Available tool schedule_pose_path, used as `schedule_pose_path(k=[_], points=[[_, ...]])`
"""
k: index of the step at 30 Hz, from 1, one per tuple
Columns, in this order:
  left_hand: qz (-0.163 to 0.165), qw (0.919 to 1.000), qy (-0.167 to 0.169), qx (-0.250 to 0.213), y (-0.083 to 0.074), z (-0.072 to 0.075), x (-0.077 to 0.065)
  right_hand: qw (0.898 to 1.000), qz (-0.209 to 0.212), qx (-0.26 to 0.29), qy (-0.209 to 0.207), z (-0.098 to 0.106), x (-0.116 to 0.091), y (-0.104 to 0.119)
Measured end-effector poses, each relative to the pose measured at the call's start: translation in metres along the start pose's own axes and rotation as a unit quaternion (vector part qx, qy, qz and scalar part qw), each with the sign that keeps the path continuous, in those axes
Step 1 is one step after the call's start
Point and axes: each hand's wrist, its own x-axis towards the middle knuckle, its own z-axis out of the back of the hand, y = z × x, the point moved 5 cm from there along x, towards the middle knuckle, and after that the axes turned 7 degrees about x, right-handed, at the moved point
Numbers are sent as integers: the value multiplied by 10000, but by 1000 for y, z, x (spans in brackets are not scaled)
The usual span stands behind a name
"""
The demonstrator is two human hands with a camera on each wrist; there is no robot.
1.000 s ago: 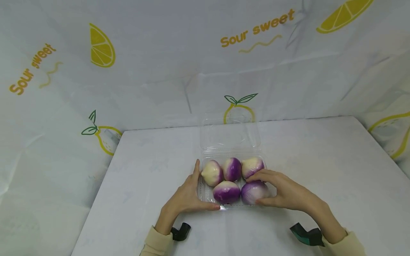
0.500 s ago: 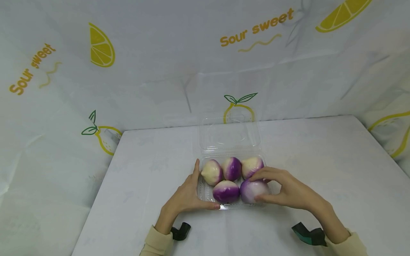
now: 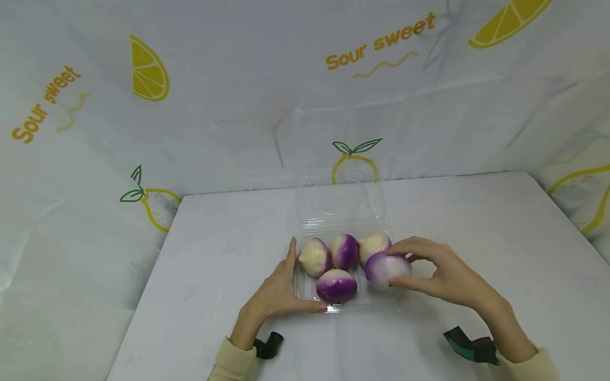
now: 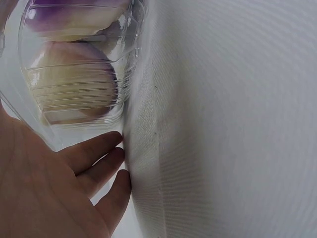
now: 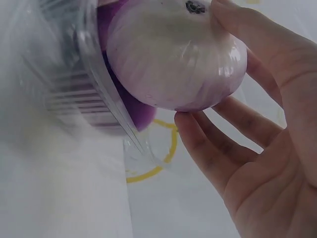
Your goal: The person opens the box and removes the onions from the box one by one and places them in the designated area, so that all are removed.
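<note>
My right hand (image 3: 443,272) pinches a purple-and-white onion (image 3: 385,270) between thumb and fingers, over the right part of a clear plastic box (image 3: 376,302). In the right wrist view this onion (image 5: 173,54) shows a dark stub and sits against the box rim (image 5: 94,49). Several other onions lie inside, among them a pale pointed one (image 3: 314,257) at the left and a purple one (image 3: 336,286) in front. My left hand (image 3: 278,290) steadies the box's front left corner, thumb along the front edge. In the left wrist view its fingers (image 4: 96,151) lie loosely beside the box.
The box's clear lid (image 3: 340,198) stands open at the back, near the wall sheet (image 3: 229,106) printed with lemons. A white cloth covers the table (image 3: 229,238). Black wrist mounts (image 3: 269,345) sit below both hands.
My right hand has raised the front right onion from its place and moved it up and to the right. My left hand has stayed still at the box corner.
</note>
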Motion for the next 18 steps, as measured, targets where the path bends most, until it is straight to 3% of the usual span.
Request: schedule_pose_path(k=[6,18], points=[[6,10000,-8,25,0,1,0,9989,-243,-229,-320,19,-2,-5],[-56,10000,-41,42,0,1,-1,9946,-331,-471,-869,48,-12,-29]])
